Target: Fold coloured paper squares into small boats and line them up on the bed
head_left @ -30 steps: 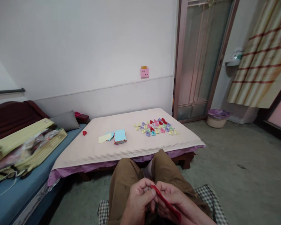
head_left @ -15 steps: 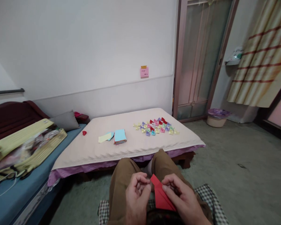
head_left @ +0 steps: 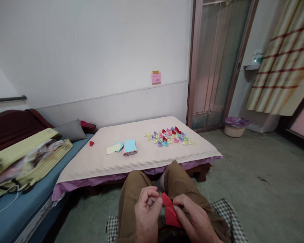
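Observation:
A folded piece of red paper (head_left: 171, 213) is held low over my lap, between my two hands. My right hand (head_left: 194, 216) pinches its right edge, thumb in front and fingers curled behind. On the other side, my left hand (head_left: 147, 213) has its fingers curled, with the thumb and fingertips closed at the paper's upper left edge. Creases cross the paper's face, and its lower end is partly hidden by dark clothing.
Ahead is a low bed with a cream cover (head_left: 131, 131). On it are many small folded paper pieces (head_left: 168, 136), a stack of coloured paper (head_left: 130, 146), loose yellow sheets (head_left: 112, 149) and a crumpled red piece (head_left: 91, 143). A lined bin (head_left: 235, 127) stands right.
The red paper has shifted slightly left and turned, its upper tip now lower and nearer my left hand. My right hand has moved a little left with it.

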`<state>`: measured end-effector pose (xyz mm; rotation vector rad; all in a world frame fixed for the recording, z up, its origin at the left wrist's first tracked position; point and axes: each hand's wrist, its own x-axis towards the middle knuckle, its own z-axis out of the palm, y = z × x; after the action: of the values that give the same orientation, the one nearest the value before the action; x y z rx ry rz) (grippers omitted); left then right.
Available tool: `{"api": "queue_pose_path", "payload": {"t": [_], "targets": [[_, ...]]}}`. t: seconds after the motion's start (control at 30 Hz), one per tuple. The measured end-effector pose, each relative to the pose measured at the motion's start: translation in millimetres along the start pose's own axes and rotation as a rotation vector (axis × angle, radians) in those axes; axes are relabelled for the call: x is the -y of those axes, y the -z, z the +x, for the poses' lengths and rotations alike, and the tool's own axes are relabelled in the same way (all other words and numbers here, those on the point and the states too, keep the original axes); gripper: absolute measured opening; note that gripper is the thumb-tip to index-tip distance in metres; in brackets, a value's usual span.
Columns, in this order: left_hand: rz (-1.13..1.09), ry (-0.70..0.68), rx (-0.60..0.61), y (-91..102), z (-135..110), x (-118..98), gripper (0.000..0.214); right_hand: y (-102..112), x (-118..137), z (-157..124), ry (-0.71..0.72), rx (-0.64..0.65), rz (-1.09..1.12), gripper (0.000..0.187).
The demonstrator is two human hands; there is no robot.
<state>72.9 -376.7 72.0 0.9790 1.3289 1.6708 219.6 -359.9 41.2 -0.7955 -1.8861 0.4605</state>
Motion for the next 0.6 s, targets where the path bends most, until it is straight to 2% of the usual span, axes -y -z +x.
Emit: {"api": "queue_pose_path", "payload": {"t": [0.17,0.27,0.47,0.6], "targets": [[-0.056,0.099,0.025,0.4,0.3,0.5,0.015,-0.9,0.5,-0.2,0.061,-0.004,-0.048,0.011],[-0.044,0.111,0.051,-0.6,0.4,-0.3,0.014,-1.6,-0.5,-1.0,0.099,-0.013,-0.071,0.011],[0.228,-0.003,0.097,0.0,-0.7,-6.6,0.015,-1.4,1.4,-0.1,0.150,0.027,-0.128,0.014],[0.329,-0.071,0.136,0.5,-2.5,-8.5,0.020,-2.3,0.9,-0.1,0.198,0.053,-0.173,0.016]]}}
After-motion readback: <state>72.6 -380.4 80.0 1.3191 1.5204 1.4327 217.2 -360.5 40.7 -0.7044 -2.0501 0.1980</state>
